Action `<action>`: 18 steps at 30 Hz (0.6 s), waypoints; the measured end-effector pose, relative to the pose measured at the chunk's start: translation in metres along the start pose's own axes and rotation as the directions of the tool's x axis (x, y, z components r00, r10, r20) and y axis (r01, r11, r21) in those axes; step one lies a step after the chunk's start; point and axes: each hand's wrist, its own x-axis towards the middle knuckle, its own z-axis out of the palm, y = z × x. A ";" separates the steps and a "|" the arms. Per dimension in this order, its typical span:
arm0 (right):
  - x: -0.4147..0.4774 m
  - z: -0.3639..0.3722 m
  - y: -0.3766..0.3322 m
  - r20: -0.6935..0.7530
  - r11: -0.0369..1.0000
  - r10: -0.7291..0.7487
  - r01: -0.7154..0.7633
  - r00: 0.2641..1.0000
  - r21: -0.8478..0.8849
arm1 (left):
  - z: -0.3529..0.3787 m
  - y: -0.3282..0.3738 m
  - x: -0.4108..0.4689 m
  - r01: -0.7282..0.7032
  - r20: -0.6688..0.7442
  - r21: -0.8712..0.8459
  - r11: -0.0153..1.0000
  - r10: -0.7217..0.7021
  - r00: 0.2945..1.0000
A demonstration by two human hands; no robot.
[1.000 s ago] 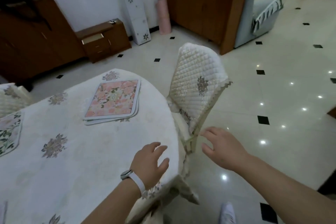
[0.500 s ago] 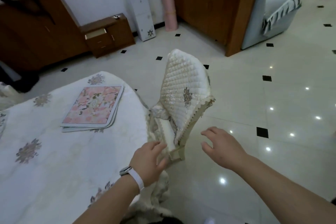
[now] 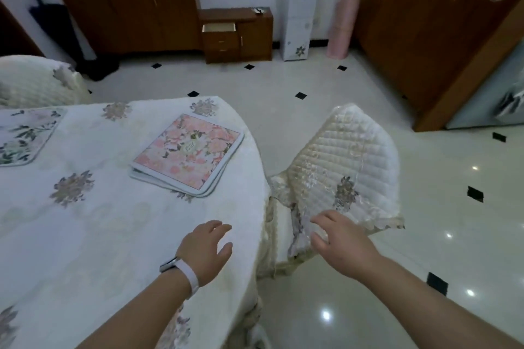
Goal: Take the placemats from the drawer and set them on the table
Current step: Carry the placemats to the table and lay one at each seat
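A small stack of pink floral placemats (image 3: 188, 154) lies near the table's right edge. One green-leaf placemat (image 3: 24, 137) rests flat at the far left of the table (image 3: 93, 229), which wears a white flowered cloth. My left hand (image 3: 205, 251), with a white watch on its wrist, hovers open over the cloth, holding nothing. My right hand (image 3: 341, 244) is open with fingers spread, just in front of the quilted chair (image 3: 344, 167), and I cannot tell whether it touches it. Across the room, the top drawer (image 3: 219, 28) of a low wooden cabinet (image 3: 236, 34) stands open.
A second quilted chair (image 3: 37, 79) sits at the table's far left. A white flowered tower cabinet (image 3: 297, 8) and a pink roll (image 3: 341, 27) stand by the back wall. Wooden furniture (image 3: 425, 25) rises on the right. Glossy tiled floor (image 3: 283, 79) lies between table and cabinet.
The view has swung left and forward, bringing the table and the open drawer toward the middle. Both hands stay open and empty; the right one now sits close to the chair back.
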 end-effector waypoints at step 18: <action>0.194 0.009 -0.082 0.164 0.965 -0.254 0.261 0.953 -0.025 | -0.039 -0.088 0.050 0.379 -0.016 -0.572 0.727 -0.472 0.881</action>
